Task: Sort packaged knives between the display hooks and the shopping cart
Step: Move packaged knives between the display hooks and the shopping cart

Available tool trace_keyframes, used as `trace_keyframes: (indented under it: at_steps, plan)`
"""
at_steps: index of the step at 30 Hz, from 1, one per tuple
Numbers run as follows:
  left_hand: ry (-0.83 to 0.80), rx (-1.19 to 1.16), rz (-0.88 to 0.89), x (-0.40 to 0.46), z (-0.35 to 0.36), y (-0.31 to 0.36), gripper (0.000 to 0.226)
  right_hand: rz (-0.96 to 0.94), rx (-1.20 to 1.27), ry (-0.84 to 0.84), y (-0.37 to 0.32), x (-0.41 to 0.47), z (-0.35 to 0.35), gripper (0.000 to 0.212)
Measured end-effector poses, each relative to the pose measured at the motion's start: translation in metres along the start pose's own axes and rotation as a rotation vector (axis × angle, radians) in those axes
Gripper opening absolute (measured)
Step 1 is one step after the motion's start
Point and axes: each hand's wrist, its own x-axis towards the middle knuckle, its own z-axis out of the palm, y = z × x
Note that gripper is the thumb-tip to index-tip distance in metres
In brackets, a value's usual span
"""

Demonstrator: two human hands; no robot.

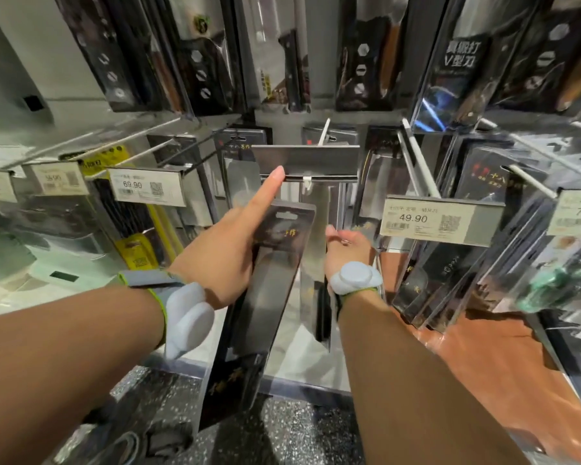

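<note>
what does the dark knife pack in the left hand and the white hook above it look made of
Long dark knife package: seemingly glossy printed card under clear plastic, judging by sheen and punched hang slot. Thin white display hook: looks like painted or coated metal rod, smooth and matte; can't confirm.

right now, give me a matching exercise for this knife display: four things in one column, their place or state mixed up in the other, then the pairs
Things:
1. left hand
2. right hand
3. 49.90 price tag
4. 69.90 price tag

Places or states:
A. on a hook to the right of the hands
B. holds a black packaged knife, index finger pointing up at the blank tag holder
C. on a hook to the left of the hands
D. grips a silvery packaged knife hanging from the centre hook

Pairs: 1-B, 2-D, 3-A, 4-C
</note>
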Motion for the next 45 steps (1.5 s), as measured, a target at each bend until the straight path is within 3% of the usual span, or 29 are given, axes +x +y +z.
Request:
trace_keyframes:
  at_steps: [6,8,10,11,13,14,18,21,25,28,31,35,38,41,45]
  plan:
    - [0.019,-0.054,-0.020,-0.006,-0.003,0.011,0.095,-0.064,-0.185,-0.153,-0.002,-0.013,-0.018,0.042]
    - [0.040,-0.085,-0.016,-0.009,-0.006,0.017,0.092,-0.092,-0.256,-0.206,-0.009,-0.023,-0.028,0.036]
    - [0.062,-0.122,-0.040,-0.011,-0.007,0.020,0.089,0.065,-0.021,-0.450,-0.019,-0.042,-0.037,0.037]
    - [0.074,-0.149,-0.060,-0.011,-0.007,0.021,0.089,0.188,0.058,-0.585,-0.021,-0.052,-0.040,0.052]
    - [0.085,-0.203,-0.090,-0.012,-0.008,0.025,0.087,0.277,0.067,-0.777,-0.019,-0.070,-0.048,0.075]
    - [0.090,-0.229,-0.101,-0.014,-0.009,0.028,0.084,0.258,0.050,-0.818,-0.014,-0.079,-0.053,0.075]
    - [0.090,-0.309,-0.163,-0.014,-0.007,0.026,0.070,0.077,-0.072,-0.960,-0.003,-0.095,-0.079,0.018]
    - [0.032,-0.264,-0.169,-0.019,0.001,0.049,0.067,0.029,-0.045,-0.952,0.007,-0.099,-0.117,0.010]
    - [-0.054,-0.198,-0.199,-0.025,0.017,0.074,0.066,-0.115,-0.224,-0.853,0.024,-0.097,-0.147,0.005]
    - [-0.151,-0.181,-0.168,-0.017,0.032,0.097,0.070,-0.161,-0.291,-0.777,0.024,-0.086,-0.181,0.027]
    - [-0.228,-0.204,-0.205,-0.008,0.044,0.115,0.075,-0.144,-0.228,-0.698,0.030,-0.072,-0.205,0.012]
    - [-0.295,-0.152,-0.236,-0.005,0.054,0.120,0.082,-0.155,-0.198,-0.633,0.029,-0.064,-0.217,0.038]
    - [-0.262,-0.166,-0.262,-0.006,0.053,0.123,0.085,-0.176,-0.239,-0.588,0.028,-0.057,-0.218,0.025]
    - [-0.146,-0.193,-0.144,-0.016,0.048,0.127,0.094,-0.187,-0.248,-0.561,0.027,-0.055,-0.217,0.019]
    - [-0.067,-0.310,-0.115,-0.007,0.037,0.136,0.099,-0.190,-0.262,-0.543,0.021,-0.058,-0.215,0.013]
